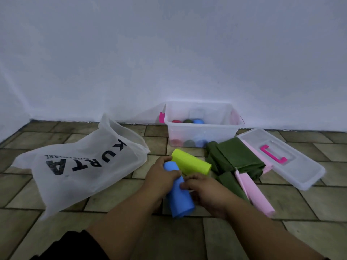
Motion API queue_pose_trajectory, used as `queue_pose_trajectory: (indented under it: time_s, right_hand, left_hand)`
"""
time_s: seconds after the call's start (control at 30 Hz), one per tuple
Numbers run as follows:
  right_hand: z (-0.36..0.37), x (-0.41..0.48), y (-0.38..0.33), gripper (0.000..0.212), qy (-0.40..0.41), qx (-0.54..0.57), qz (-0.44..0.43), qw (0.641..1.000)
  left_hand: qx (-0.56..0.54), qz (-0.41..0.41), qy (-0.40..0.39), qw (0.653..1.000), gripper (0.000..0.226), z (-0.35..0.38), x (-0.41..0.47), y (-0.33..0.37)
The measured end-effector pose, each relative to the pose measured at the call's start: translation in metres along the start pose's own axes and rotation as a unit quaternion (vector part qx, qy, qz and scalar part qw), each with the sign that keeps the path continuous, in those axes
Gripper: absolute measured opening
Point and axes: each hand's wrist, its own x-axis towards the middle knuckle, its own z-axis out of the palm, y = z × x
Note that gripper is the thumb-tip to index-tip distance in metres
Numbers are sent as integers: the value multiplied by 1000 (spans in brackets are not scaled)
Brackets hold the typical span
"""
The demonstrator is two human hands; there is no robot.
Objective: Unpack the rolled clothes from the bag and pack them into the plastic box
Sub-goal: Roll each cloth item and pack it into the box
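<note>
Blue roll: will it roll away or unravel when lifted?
Probably soft and light: the blue roll is rolled cloth. Its round shape could roll on the tiled floor. It may loosen if lifted one-handed; left hand and right hand both hold it.

Holding a blue rolled cloth [181, 201] with left grip [161, 175] curled round the far end and right grip [204, 192] at mid-length, over brown tiled floor [56, 222]. Just beyond, a lime-green fabric roll [191, 164]; leftward, a white translucent printed bag [80, 171]; farther back, a clear plastic box [202, 127] with three rolls [187, 121] inside, clear lid [304, 169] off.
</note>
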Motion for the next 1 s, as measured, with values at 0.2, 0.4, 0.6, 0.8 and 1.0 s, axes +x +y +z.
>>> queue_pose_trajectory:
  time_s: [0.2, 0.4, 0.6, 0.8, 1.0]
  right_hand:
    - [-38, 11, -59, 20, 19, 21, -32, 999]
    - [-103, 57, -148, 10, 159, 28, -117, 980]
    - [-140, 123, -181, 32, 269, -211, -10, 940]
    - [-122, 167, -163, 25, 181, -567, 96, 798]
    - [-136, 177, -157, 11, 158, -594, 118, 780]
  left_hand:
    - [24, 118, 27, 992, 56, 7, 43, 52]
    - [291, 159, 89, 939, 79, 5, 120, 95]
    - [394, 48, -19, 918, 83, 19, 149, 95]
    - [402, 60, -25, 913, 83, 18, 151, 90]
    - [402, 53, -34, 913, 81, 17, 151, 92]
